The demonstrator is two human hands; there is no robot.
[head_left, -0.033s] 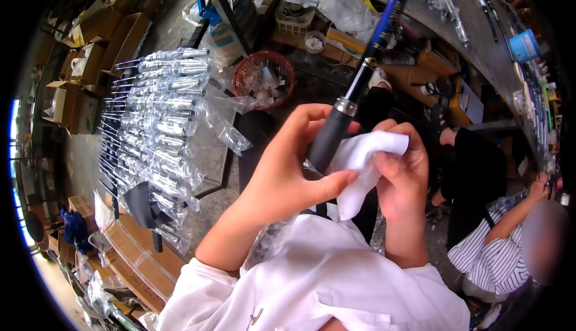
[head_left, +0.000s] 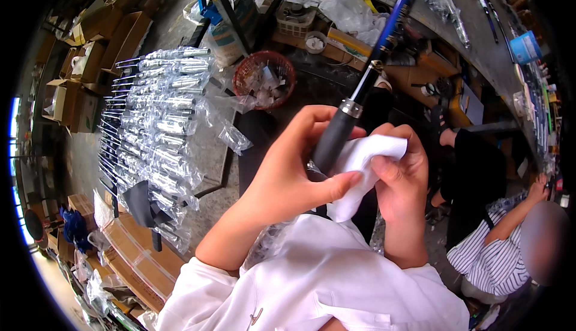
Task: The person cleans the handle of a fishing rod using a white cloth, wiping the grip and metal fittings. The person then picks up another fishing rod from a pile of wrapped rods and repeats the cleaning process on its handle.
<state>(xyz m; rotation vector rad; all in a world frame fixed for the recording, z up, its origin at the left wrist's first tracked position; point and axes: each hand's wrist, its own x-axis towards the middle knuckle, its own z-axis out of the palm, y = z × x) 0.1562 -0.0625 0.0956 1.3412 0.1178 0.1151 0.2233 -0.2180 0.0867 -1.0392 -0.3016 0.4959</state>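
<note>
A fishing rod (head_left: pixel 364 81) with a dark blue and black shaft, a silver collar and a black foam grip (head_left: pixel 336 137) slants up and to the right before me. My left hand (head_left: pixel 298 160) curls round the lower part of the grip, its thumb stretched across to a white cloth (head_left: pixel 358 175). Bunched in my right hand (head_left: pixel 401 172), the cloth lies against the right side of the grip; its thumb presses on the fabric. The left fingers behind the rod are partly hidden, and so is the grip's lower end.
Many plastic-wrapped rods (head_left: pixel 165 112) lie stacked at left, beside cardboard boxes (head_left: pixel 141 253). A red basket (head_left: pixel 264 55) of scraps stands ahead. On the right bench is a blue tub (head_left: pixel 525 47). A person in a striped shirt (head_left: pixel 498 253) sits at right.
The rod has shifted slightly to the right. The lower end of the cloth has moved a little left and down, and both hands keep their hold.
</note>
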